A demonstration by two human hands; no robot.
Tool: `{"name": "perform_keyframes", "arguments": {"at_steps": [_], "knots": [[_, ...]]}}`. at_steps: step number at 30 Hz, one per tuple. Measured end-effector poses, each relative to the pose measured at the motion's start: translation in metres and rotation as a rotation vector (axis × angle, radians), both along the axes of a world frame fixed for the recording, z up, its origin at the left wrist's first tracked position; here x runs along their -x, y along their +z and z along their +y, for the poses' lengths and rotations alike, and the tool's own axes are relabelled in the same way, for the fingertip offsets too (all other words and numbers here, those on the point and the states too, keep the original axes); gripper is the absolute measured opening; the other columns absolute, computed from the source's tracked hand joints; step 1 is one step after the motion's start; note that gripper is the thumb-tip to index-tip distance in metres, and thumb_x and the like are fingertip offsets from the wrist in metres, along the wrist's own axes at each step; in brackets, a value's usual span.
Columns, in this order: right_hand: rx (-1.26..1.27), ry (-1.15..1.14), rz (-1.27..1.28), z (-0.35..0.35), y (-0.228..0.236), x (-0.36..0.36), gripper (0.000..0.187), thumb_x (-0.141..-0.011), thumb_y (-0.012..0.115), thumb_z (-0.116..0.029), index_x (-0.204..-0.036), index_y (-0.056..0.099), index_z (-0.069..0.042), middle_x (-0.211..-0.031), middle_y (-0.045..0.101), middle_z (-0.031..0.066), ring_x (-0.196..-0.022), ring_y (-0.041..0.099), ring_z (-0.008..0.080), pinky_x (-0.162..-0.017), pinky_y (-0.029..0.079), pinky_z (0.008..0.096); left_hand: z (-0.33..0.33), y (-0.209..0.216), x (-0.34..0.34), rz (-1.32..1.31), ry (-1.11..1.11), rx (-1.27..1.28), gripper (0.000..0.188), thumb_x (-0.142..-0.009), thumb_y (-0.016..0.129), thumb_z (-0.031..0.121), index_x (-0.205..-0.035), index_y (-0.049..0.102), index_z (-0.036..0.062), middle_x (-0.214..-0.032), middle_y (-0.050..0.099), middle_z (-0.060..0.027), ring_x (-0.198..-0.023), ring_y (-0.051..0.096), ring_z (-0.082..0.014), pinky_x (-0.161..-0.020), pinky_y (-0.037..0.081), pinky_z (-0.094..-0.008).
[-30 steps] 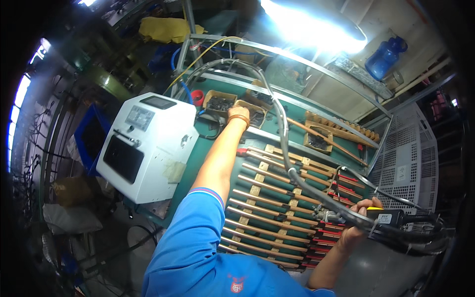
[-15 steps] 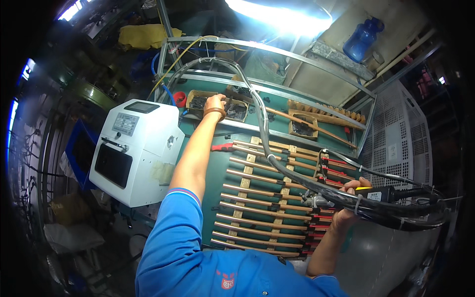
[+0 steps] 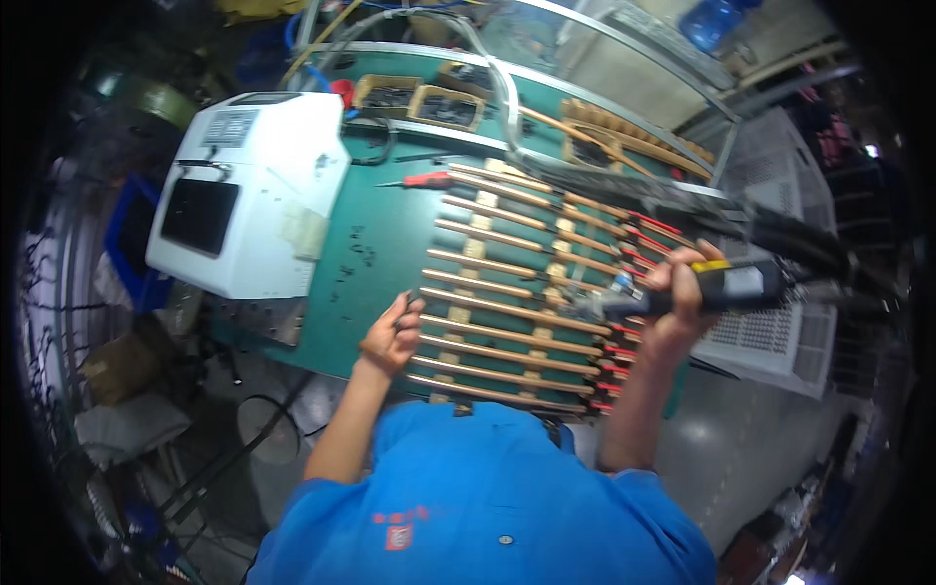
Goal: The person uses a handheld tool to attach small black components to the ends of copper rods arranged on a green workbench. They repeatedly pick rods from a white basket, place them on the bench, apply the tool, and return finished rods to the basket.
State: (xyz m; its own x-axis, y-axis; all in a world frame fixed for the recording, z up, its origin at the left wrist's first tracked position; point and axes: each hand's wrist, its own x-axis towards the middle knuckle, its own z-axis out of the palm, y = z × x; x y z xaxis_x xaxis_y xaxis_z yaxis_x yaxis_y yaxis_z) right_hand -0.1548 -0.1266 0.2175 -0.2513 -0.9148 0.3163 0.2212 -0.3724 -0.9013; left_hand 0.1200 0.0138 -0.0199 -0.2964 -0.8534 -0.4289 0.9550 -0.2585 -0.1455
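Note:
My right hand is wrapped round a black hand-held power tool with a yellow patch and a metal head. The tool's head is above the row of copper tubes, which lie side by side on wooden slotted strips. Red and black pieces sit at the tubes' right ends. At the left ends of the tubes, my left hand has its fingers curled round small black parts, too blurred to make out.
Cardboard boxes of black parts stand at the back, beside a red cup. On the left is a white machine. A red-handled screwdriver lies on the green table. A thick black cable arches across; a white perforated crate is at right.
My left hand has come back from the boxes to the tubes' left ends with small black parts. My right hand has moved the tool slightly, its head now over the tubes. The view has tilted downward.

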Motion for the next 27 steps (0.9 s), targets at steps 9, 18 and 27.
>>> {"name": "perform_keyframes", "arguments": {"at_steps": [9, 18, 27], "knots": [[0.027, 0.152, -0.091, 0.011, -0.002, -0.015, 0.038, -0.080, 0.057, 0.005, -0.117, 0.048, 0.001, -0.085, 0.059, 0.0104, -0.063, 0.055, 0.0121, -0.057, 0.050, 0.0257, 0.016, 0.027, 0.023, -0.437, 0.009, -0.022, 0.020, -0.092, 0.055, 0.013, -0.112, 0.055, 0.0087, -0.092, 0.062, -0.0079, -0.067, 0.053, -0.0108, -0.054, 0.044, -0.0229], [0.004, 0.122, -0.078, 0.027, -0.002, -0.011, 0.037, -0.081, 0.054, 0.006, -0.117, 0.046, 0.005, -0.083, 0.058, 0.0113, -0.062, 0.053, 0.0110, -0.059, 0.050, 0.0233, 0.047, -0.035, -0.098, -1.642, 0.055, -0.498, 0.018, -0.083, 0.069, 0.021, -0.088, 0.062, 0.0048, -0.070, 0.062, -0.0031, -0.056, 0.056, -0.0098, -0.048, 0.046, -0.0273], [0.035, 0.098, -0.030, 0.027, -0.002, -0.007, 0.037, -0.081, 0.056, 0.005, -0.116, 0.047, 0.005, -0.085, 0.058, 0.0100, -0.062, 0.053, 0.0096, -0.058, 0.050, 0.0231, 0.021, -0.021, -0.102, -2.383, -0.483, -0.693, 0.017, -0.079, 0.069, 0.020, -0.095, 0.068, 0.0149, -0.103, 0.060, -0.0083, -0.095, 0.060, -0.0280, -0.081, 0.049, -0.0392]]}}
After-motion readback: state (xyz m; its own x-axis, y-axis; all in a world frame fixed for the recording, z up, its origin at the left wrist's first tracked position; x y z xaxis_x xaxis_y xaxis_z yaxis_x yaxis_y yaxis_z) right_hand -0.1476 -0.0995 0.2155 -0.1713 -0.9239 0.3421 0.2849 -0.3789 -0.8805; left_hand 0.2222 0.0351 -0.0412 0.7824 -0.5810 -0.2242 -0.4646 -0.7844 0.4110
